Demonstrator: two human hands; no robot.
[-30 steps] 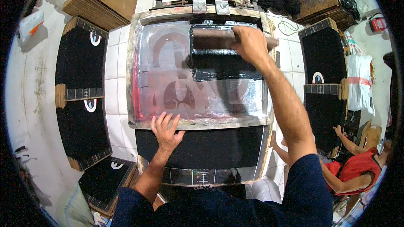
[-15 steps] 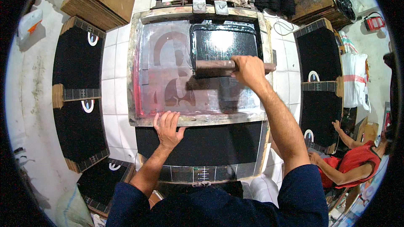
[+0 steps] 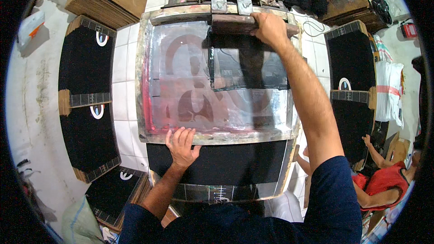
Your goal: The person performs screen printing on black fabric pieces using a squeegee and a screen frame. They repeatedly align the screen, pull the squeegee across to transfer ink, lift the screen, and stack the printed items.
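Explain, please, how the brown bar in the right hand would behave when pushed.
The brown bar is probably stiff: it looks straight in the right hand. It may slide easily, since the dark patch near it looks wet.

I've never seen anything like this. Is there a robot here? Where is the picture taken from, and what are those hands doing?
No robot here: just a person's two bare hands. The picture comes from a camera worn on the head, looking down; its wide lens bends straight edges.

In the middle lies a framed screen, see-through enough to show faint curved shapes, with a black patch on its right half. A black sheet shows past its near edge.

The right hand grips a brown bar at the screen's far side. The left hand rests its fingers on the near edge.

Black-topped boards stand on both sides, and another person in red is at the right.
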